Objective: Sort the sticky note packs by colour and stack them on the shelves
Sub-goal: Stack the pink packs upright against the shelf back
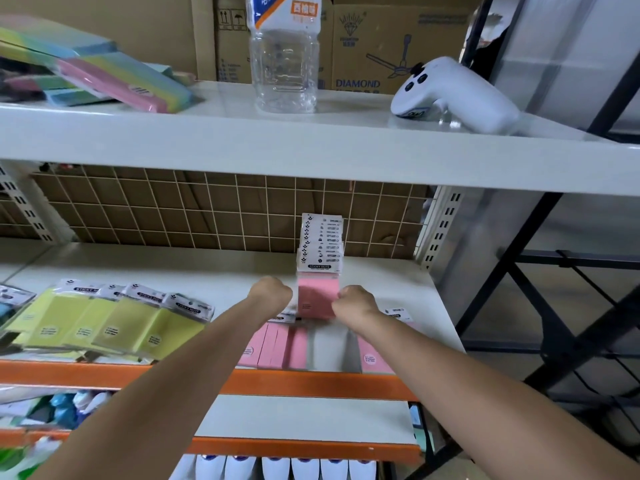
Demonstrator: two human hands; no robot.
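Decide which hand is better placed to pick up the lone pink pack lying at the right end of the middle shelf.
Probably the right hand. It grips the right side of the upright pink stack, directly above the lone pink pack. The left hand would have to cross over.

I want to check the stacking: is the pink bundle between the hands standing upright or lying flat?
Upright: the pink bundle stands on end, header cards on top.
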